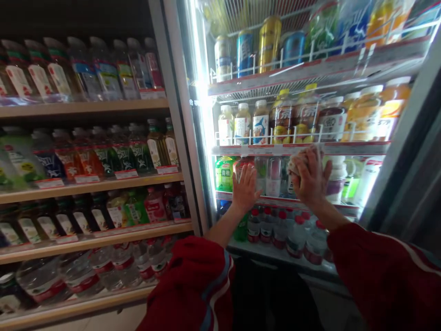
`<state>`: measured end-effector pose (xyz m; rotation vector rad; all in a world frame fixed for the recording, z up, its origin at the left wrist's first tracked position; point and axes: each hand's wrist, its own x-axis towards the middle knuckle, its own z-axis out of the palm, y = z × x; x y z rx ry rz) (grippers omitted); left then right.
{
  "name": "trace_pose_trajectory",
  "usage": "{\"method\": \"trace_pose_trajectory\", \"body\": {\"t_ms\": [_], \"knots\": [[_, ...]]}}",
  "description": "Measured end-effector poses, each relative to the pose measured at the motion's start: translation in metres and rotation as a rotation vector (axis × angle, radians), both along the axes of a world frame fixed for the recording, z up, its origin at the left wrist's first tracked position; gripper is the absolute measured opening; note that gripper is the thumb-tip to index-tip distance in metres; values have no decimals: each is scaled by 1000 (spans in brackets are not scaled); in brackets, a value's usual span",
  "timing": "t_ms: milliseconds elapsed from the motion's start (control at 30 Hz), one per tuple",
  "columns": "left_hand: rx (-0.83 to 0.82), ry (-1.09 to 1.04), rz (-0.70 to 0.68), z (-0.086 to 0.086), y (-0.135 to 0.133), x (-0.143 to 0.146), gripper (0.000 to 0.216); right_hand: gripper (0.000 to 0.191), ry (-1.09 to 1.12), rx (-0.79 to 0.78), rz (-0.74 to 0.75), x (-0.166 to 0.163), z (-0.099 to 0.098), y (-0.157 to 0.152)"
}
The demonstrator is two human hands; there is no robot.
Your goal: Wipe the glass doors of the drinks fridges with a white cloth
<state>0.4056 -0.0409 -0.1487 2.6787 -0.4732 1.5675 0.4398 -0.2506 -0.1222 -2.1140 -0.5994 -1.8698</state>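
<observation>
An open, lit drinks fridge stands in front of me, and both hands reach to its third shelf (262,199). My left hand (245,188) has its fingers stretched out and rests against a bottle with a red label (240,166) beside a green-labelled bottle (224,174). My right hand (310,177) is wrapped round a pale bottle (295,164) at the shelf front. Both arms wear red sleeves with white stripes.
Above are fridge shelves with cans (269,43) and juice bottles (261,123); below stand water bottles with red caps (296,234). The fridge door (413,151) hangs open at the right. Wooden shelves (89,186) full of bottled drinks fill the left.
</observation>
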Motion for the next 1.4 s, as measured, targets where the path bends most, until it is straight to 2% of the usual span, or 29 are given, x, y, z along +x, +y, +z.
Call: {"method": "trace_pose_trajectory", "body": {"t_ms": [67, 167, 267, 333, 433, 500, 567, 700, 800, 933, 1000, 1067, 1200, 1267, 1400], "knots": [[-12, -10, 2, -2, -5, 1, 79, 42, 0, -37, 13, -2, -3, 6], [-24, -21, 12, -3, -9, 1, 78, 41, 22, -173, 44, -5, -13, 20], [-20, -14, 14, -3, -9, 2, 77, 41, 27, -237, 57, -6, -16, 16], [-21, -8, 16, -2, -9, 2, 75, 40, 18, -163, 32, -3, -12, 1], [-4, 10, 0, -1, -14, 1, 73, 41, -15, 30, -26, 1, -3, -21], [12, 17, -23, 1, -22, -1, 72, 43, -28, 83, -34, 2, -1, -26], [21, 13, -47, 4, -31, -3, 72, 42, -14, 54, -24, 0, -5, -19], [23, 17, -81, 9, -40, -5, 69, 41, 18, -129, 13, -7, -22, -1], [3, 42, -91, 8, -36, -3, 70, 40, 0, -166, 14, -5, -26, -11], [-14, 55, -110, 6, -36, -2, 73, 45, 2, 101, -82, 4, -18, -49], [-3, 47, -124, 7, -43, -3, 73, 49, -5, 186, -101, 6, -16, -58], [11, 40, -139, 9, -52, -5, 72, 49, -6, 153, -88, 5, -17, -54], [22, 35, -147, 13, -65, -7, 67, 44, -1, -63, -27, -4, -31, -32], [25, 36, -142, 12, -66, -6, 67, 44, 1, -118, -8, -6, -36, -29], [28, 49, -140, 7, -61, -2, 70, 49, 27, -10, -9, -3, -35, -48]]}}
